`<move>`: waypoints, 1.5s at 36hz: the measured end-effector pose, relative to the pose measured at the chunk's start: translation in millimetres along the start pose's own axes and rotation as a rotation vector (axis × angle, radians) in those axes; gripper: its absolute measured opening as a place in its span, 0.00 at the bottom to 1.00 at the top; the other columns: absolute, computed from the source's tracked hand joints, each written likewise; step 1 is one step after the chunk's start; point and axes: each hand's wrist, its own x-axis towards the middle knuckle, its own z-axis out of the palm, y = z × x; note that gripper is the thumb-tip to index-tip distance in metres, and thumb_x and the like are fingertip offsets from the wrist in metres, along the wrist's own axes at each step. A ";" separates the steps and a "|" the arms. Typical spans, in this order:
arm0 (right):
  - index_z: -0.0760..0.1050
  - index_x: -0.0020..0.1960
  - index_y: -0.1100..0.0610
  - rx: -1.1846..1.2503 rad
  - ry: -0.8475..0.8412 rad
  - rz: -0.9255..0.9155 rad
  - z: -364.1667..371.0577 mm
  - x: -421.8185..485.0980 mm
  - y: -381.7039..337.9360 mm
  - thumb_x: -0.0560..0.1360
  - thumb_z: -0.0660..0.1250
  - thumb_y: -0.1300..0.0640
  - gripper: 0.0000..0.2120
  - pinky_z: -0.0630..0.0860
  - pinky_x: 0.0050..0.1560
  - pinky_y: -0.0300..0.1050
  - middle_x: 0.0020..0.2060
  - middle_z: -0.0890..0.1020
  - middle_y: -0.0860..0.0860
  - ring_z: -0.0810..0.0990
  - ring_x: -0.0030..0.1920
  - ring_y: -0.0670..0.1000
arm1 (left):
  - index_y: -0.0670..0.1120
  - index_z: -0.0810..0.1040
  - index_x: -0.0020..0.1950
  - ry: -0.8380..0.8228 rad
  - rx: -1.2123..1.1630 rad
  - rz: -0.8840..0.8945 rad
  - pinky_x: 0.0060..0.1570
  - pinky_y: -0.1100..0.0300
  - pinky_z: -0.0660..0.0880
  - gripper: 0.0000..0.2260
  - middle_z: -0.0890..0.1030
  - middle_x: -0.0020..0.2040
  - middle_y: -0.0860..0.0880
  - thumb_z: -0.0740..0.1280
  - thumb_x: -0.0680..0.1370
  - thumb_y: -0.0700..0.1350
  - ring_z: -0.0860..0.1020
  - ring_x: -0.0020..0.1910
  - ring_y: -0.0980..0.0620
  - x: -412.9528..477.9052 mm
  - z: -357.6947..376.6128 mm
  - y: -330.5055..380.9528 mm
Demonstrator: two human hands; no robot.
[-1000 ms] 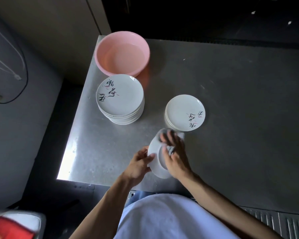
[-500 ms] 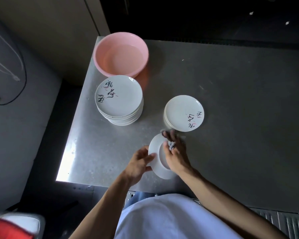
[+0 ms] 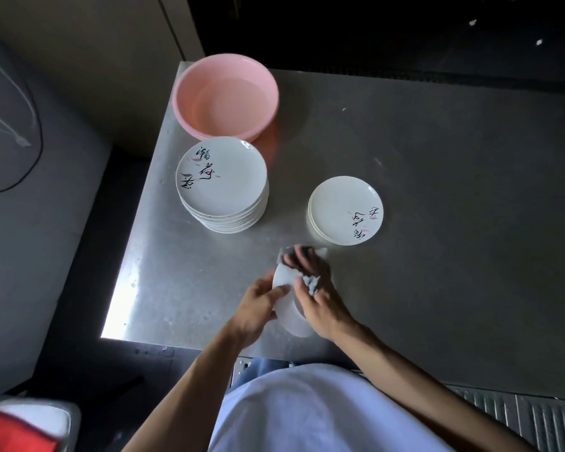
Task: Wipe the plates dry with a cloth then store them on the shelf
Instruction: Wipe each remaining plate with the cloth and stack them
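A white plate [image 3: 291, 316] stands nearly on edge above the near part of the steel table [image 3: 454, 223]. My left hand [image 3: 258, 306] grips its left rim. My right hand [image 3: 320, 295] presses a grey-white cloth [image 3: 310, 282] against the plate's face, fingers curled round the cloth. A tall stack of white plates [image 3: 222, 184] with black brush lettering sits to the left. A short stack of like plates [image 3: 344, 210] lies just beyond my right hand.
A pink plastic basin [image 3: 225, 96] stands at the table's far left corner, behind the tall stack. The table's left edge drops to a dark floor. A red and white object [image 3: 17, 425] is at the bottom left. No shelf is in view.
My right hand with the cloth has slid a little across the plate's face. The plate has tilted slightly in my left hand. The stacks and basin have not moved.
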 end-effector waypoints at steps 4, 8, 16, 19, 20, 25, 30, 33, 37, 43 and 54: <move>0.66 0.77 0.52 -0.271 -0.092 -0.190 2.5 -1.2 11.3 0.85 0.47 0.45 0.24 0.48 0.79 0.52 0.79 0.60 0.51 0.55 0.80 0.56 | 0.42 0.82 0.62 0.033 0.055 0.000 0.52 0.49 0.82 0.16 0.86 0.55 0.42 0.72 0.75 0.46 0.83 0.52 0.46 1.4 -6.9 2.5; 0.64 0.78 0.55 -0.155 0.091 0.366 2.7 6.5 24.1 0.79 0.42 0.41 0.33 0.53 0.78 0.55 0.77 0.65 0.53 0.61 0.78 0.55 | 0.45 0.82 0.64 0.047 0.028 -0.020 0.51 0.48 0.82 0.16 0.85 0.55 0.44 0.73 0.77 0.46 0.83 0.53 0.47 0.7 -10.4 2.7; 0.63 0.78 0.53 -0.262 -0.087 -0.180 5.4 -14.8 15.1 0.85 0.47 0.46 0.25 0.47 0.80 0.51 0.80 0.57 0.51 0.51 0.81 0.54 | 0.42 0.78 0.66 0.005 -0.008 0.007 0.56 0.44 0.81 0.13 0.84 0.59 0.39 0.69 0.82 0.41 0.84 0.55 0.45 -4.2 -7.9 -5.0; 0.67 0.76 0.56 -0.256 0.087 0.016 2.3 -6.5 20.3 0.84 0.48 0.47 0.25 0.57 0.77 0.57 0.77 0.66 0.55 0.62 0.77 0.56 | 0.43 0.76 0.65 0.040 -0.100 0.002 0.49 0.48 0.82 0.16 0.84 0.56 0.42 0.71 0.79 0.44 0.82 0.54 0.46 -4.9 -5.2 -10.2; 0.68 0.76 0.57 -0.168 0.162 0.151 0.5 -2.6 17.7 0.82 0.48 0.47 0.27 0.59 0.76 0.58 0.74 0.69 0.56 0.65 0.75 0.57 | 0.43 0.76 0.63 0.053 -0.140 -0.008 0.47 0.49 0.81 0.15 0.83 0.55 0.43 0.70 0.78 0.43 0.82 0.53 0.46 -4.6 -3.9 -11.7; 0.68 0.75 0.57 0.045 0.176 0.243 -2.2 8.6 1.2 0.83 0.48 0.48 0.26 0.54 0.78 0.51 0.75 0.68 0.52 0.61 0.76 0.49 | 0.45 0.77 0.59 0.125 -0.145 -0.014 0.45 0.53 0.80 0.12 0.83 0.53 0.46 0.69 0.77 0.38 0.80 0.52 0.46 -0.1 -2.6 -7.4; 0.66 0.77 0.54 -0.205 -0.101 -0.162 5.3 7.1 7.2 0.85 0.46 0.45 0.26 0.45 0.79 0.49 0.79 0.62 0.53 0.54 0.80 0.53 | 0.42 0.81 0.64 0.030 0.068 -0.008 0.54 0.48 0.83 0.10 0.85 0.57 0.41 0.68 0.83 0.41 0.84 0.54 0.46 0.9 -4.5 0.3; 0.71 0.72 0.54 -0.241 0.049 0.036 10.2 11.0 20.7 0.83 0.48 0.46 0.24 0.56 0.77 0.53 0.73 0.70 0.53 0.65 0.75 0.55 | 0.42 0.79 0.67 0.032 0.032 -0.025 0.50 0.50 0.82 0.12 0.84 0.60 0.41 0.68 0.83 0.43 0.83 0.57 0.45 0.6 -4.2 0.9; 0.71 0.71 0.49 -0.036 0.214 0.429 6.0 16.4 27.9 0.80 0.46 0.46 0.25 0.62 0.72 0.58 0.66 0.76 0.50 0.71 0.69 0.54 | 0.42 0.78 0.68 0.056 -0.025 -0.038 0.47 0.51 0.82 0.13 0.84 0.57 0.44 0.68 0.83 0.42 0.83 0.53 0.47 0.7 -3.5 0.2; 0.70 0.74 0.54 -0.291 -0.104 -0.155 6.0 -0.9 -1.0 0.85 0.47 0.45 0.24 0.46 0.78 0.48 0.77 0.65 0.53 0.56 0.79 0.55 | 0.40 0.78 0.65 -0.026 -0.051 -0.020 0.47 0.49 0.82 0.11 0.85 0.56 0.40 0.66 0.82 0.36 0.84 0.54 0.44 -1.0 3.3 0.6; 0.67 0.75 0.55 -0.085 0.187 0.224 0.6 22.0 4.9 0.83 0.47 0.48 0.25 0.59 0.76 0.55 0.72 0.72 0.52 0.67 0.73 0.56 | 0.43 0.79 0.64 0.058 -0.077 -0.020 0.50 0.48 0.81 0.12 0.84 0.56 0.42 0.70 0.80 0.42 0.82 0.53 0.46 2.4 4.3 8.8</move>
